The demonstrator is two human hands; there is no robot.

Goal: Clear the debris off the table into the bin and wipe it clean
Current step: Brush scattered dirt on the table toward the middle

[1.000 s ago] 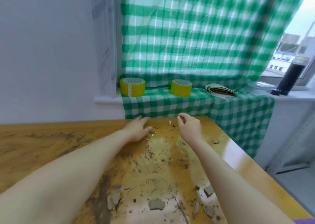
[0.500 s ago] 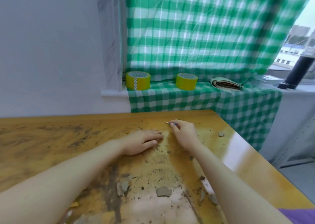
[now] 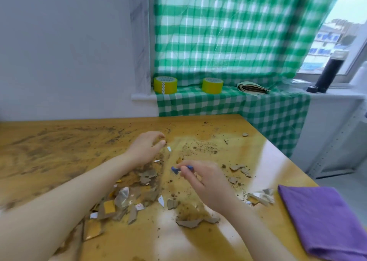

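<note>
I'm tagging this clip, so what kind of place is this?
Likely a home or workshop room by a window: a wooden table littered with dirt and cardboard scraps, a green checked curtain, a yellow tape roll on the sill.

A plain pale wall is filling the left of the room, and beside it a green-and-white checked curtain is hanging over the window and draping across the white windowsill. Daylight is coming through the cloth and through the bare pane at the far right, where buildings are showing outside. Grey floor is showing low on the right.
</note>
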